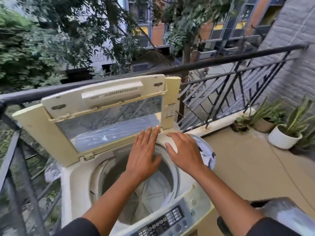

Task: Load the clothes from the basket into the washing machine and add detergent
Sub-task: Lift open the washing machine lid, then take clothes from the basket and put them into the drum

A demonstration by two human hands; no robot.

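A cream top-loading washing machine [76, 181] stands on a balcony with its folding lid [95, 120] raised. The drum [146, 193] looks bare inside. My left hand [144, 152] reaches over the drum with straight fingers, the fingertips at the lid's lower right edge. My right hand [185, 152] lies flat on the machine's far right rim, fingers spread. Just right of that hand, a basket [207, 152] holds pale blue-white clothes. The control panel [167, 220] faces me at the bottom. No detergent is in view.
A black metal railing [221, 79] runs behind and left of the machine. Potted plants [284, 133] stand at the right on the beige balcony floor [247, 167]. A dark object [281, 217] sits at the lower right corner.
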